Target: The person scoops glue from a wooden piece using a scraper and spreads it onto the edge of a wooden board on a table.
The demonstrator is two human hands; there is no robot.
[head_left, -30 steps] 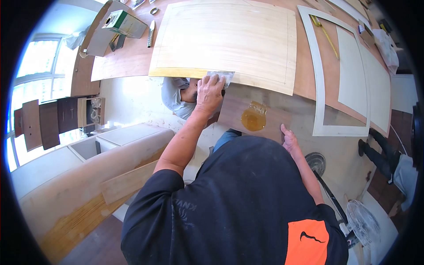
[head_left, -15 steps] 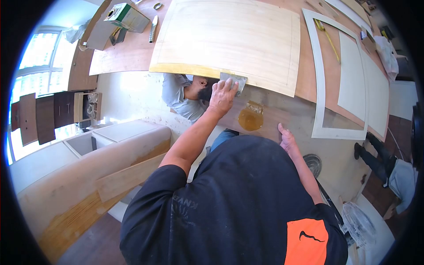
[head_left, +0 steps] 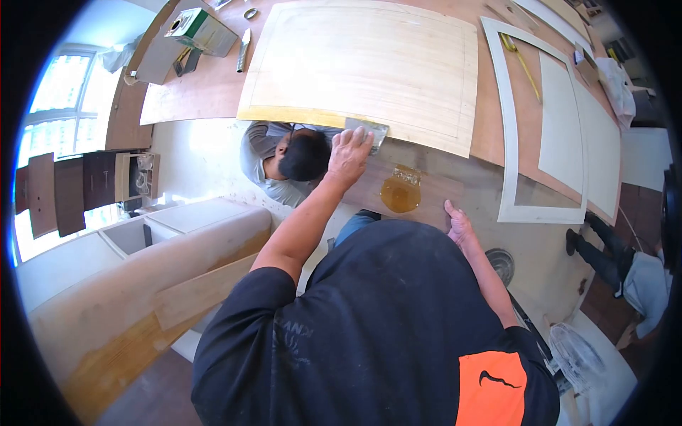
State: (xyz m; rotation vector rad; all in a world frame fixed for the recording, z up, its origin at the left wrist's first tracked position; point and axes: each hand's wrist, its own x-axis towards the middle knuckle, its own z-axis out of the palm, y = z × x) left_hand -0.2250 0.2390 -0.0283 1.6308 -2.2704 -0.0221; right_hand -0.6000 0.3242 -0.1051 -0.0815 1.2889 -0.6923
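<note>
My left hand [head_left: 348,157] grips a flat, greyish scraper [head_left: 378,133], its blade against the front edge of a pale wooden panel [head_left: 362,57]. Along that edge, left of the scraper, runs a yellow strip of glue [head_left: 291,116]. Lower down, my right hand [head_left: 459,224] holds the right end of a brown board [head_left: 442,190], thumb on top and the other fingers partly hidden. An amber puddle of glue [head_left: 400,194] lies on this board, between my two hands.
A co-worker [head_left: 302,155] crouches just left of my left forearm, under the panel's edge. On the workbench [head_left: 192,96] are a can [head_left: 201,32], a knife [head_left: 244,51], a white frame [head_left: 506,142] and a yellow tape measure [head_left: 526,64]. A fan [head_left: 579,358] stands lower right.
The co-worker's head has come out from behind my left hand, further left and more in view. My left hand with the scraper has shifted slightly left, as the whole view has too.
</note>
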